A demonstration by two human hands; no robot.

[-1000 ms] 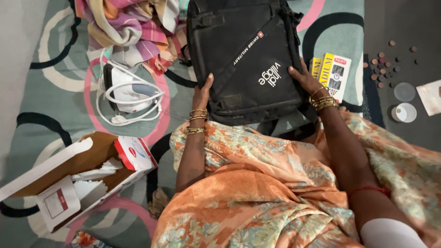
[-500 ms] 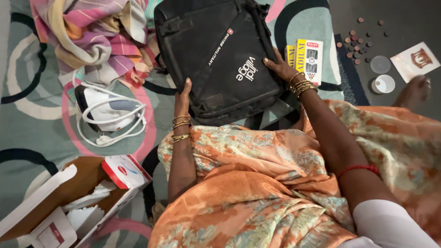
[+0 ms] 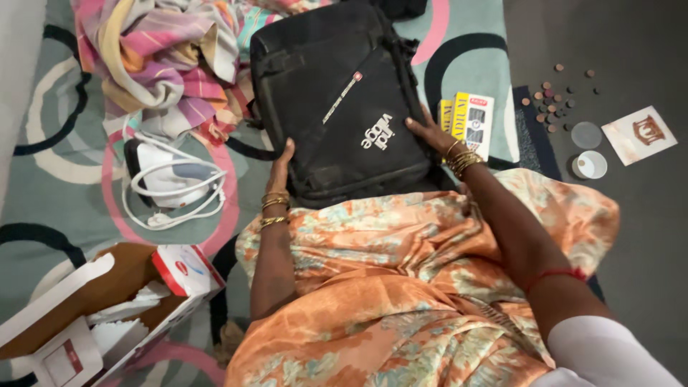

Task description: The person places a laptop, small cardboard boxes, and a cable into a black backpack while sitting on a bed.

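Black backpack [image 3: 337,107] lies flat on the patterned rug [image 3: 57,179], front face up, its near edge against the lap in orange floral cloth [image 3: 401,287].

Left hand [image 3: 281,166]: flat against the bag's lower left edge, fingers extended, touching, not clenched. Bangles at the wrist.

Right hand [image 3: 428,133]: open, fingers spread, resting on the bag's lower right side. Bangles at the wrist; red thread higher up the arm.

Surroundings:
- Yellow packet [image 3: 467,120] just right of the bag, beside the right hand.
- Striped cloth heap [image 3: 158,64] at the bag's upper left.
- White iron [image 3: 168,183] with coiled cord, left of the left hand.
- Open carton [image 3: 93,315], lower left.
- Coins [image 3: 552,107], two round lids [image 3: 588,150] and a card [image 3: 639,134] on bare floor, far right.
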